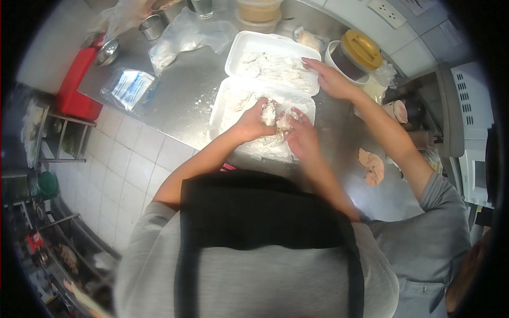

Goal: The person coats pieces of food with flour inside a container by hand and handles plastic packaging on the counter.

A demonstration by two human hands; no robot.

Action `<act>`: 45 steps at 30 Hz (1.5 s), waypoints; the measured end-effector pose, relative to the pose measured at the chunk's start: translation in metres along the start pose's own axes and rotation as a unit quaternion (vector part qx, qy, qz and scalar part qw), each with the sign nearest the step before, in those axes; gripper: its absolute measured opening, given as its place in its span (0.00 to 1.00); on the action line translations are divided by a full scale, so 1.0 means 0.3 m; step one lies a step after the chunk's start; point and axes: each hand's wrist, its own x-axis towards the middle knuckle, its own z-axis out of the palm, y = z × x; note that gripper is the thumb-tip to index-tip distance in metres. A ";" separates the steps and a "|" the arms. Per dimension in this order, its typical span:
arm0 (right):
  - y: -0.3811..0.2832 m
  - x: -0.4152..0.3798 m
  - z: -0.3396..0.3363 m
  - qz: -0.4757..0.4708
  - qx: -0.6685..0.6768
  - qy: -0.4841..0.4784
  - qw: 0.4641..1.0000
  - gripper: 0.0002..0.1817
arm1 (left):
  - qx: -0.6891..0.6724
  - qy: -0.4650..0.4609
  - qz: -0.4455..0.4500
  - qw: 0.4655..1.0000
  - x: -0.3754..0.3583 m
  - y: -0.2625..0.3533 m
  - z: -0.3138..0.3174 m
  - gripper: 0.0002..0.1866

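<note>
Steel counter fills the upper middle of the head view, with white floor tiles dropping away at about 8 o'clock and a tiled wall with a socket up at 1 o'clock.

Dead centre sits an open foam box, both halves dusted with flour. The far half holds floured pieces; the near half has more flour and coated bits.

The left hand is curled around a floury lump over the near half, fingers closed on it. The right hand is just beside it at 3 o'clock, fingers bent down into another floured bit, so both hands look like they're gripping dough-covered food; exactly how tight, hard to say. Both are touching the stuff in the tray, almost touching each other.

Somebody else's hand comes in from 3 o'clock, grey sleeve, lying flat and open on the right rim of the far half.

Around it: a dark tub with a yellow lid at 2 o'clock of the box, a plastic bag at 11 o'clock, a blue-and-white packet at 9 o'clock, and a red bin past that on the counter's edge. A tan cloth lies at 4 o'clock. The person's grey shirt and black apron fill the bottom.
</note>
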 end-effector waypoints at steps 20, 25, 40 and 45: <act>-0.005 0.008 0.003 -0.125 -0.162 0.066 0.977 0.22 | 0.241 0.072 -0.009 0.968 0.019 0.088 0.094 0.39; -0.024 0.024 -0.014 -0.012 -0.017 0.108 0.994 0.20 | 0.249 0.076 -0.009 0.966 0.019 0.117 0.099 0.34; -0.390 0.250 0.394 -0.174 -0.347 -0.155 0.908 0.21 | 0.317 0.127 0.217 0.914 -0.018 0.074 0.082 0.27; -0.328 0.515 0.509 -0.161 -0.633 -0.107 0.750 0.24 | 0.292 0.153 0.255 0.909 -0.155 0.067 -0.051 0.24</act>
